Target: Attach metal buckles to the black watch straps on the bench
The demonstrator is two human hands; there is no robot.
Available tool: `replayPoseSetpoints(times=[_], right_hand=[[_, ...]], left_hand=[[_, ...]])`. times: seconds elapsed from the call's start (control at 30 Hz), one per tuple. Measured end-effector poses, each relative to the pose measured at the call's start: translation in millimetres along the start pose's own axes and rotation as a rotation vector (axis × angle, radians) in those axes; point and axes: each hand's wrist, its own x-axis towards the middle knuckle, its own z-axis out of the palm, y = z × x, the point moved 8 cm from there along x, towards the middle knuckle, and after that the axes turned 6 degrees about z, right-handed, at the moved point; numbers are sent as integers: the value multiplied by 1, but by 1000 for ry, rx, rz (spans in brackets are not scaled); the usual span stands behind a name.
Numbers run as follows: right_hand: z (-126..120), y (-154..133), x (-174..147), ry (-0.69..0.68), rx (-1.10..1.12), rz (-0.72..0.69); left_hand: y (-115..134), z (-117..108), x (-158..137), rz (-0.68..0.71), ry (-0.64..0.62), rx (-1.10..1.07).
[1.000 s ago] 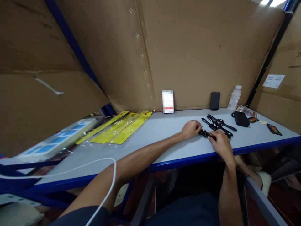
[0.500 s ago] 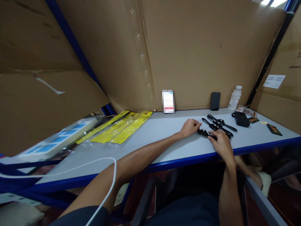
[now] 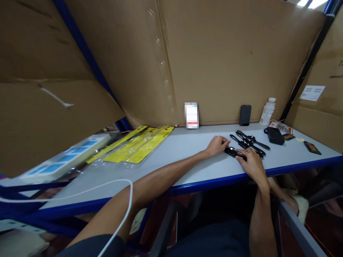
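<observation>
A black spokeshave (image 3: 232, 152), a two-handled planing tool with a shiny metal spot in its middle, lies low over the table between my hands. My left hand (image 3: 217, 144) pinches its left end with closed fingers. Its right handle is held by my right hand (image 3: 250, 161), whose fingers are bent over it and hide part of it. Just behind the right hand, several more black spokeshaves (image 3: 249, 141) lie crossed in a loose pile on the table.
Yellow cards in clear blister packs (image 3: 140, 146) lie left, beside a white box with blue panels (image 3: 65, 159). A lit phone (image 3: 191, 116), a dark phone (image 3: 245, 115) and a bottle (image 3: 267, 111) stand by the cardboard wall. A black case (image 3: 274, 136) lies right. A white cable (image 3: 130, 194) crosses my left arm.
The spokeshave between my hands has turned slightly, so its shiny middle shows more. Both hands keep nearly the same place.
</observation>
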Motion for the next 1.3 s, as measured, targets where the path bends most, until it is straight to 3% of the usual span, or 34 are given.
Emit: replayPoseSetpoints(times=[0.33, 0.77, 1.3], right_hand=[[-2, 0, -2, 43, 66, -52], [-4, 5, 2, 75, 217, -22], [-4, 6, 1, 101, 241, -35]], left_hand=[[1, -2, -1, 10, 21, -6], [3, -3, -1, 23, 29, -8], [2, -2, 0, 18, 10, 0]])
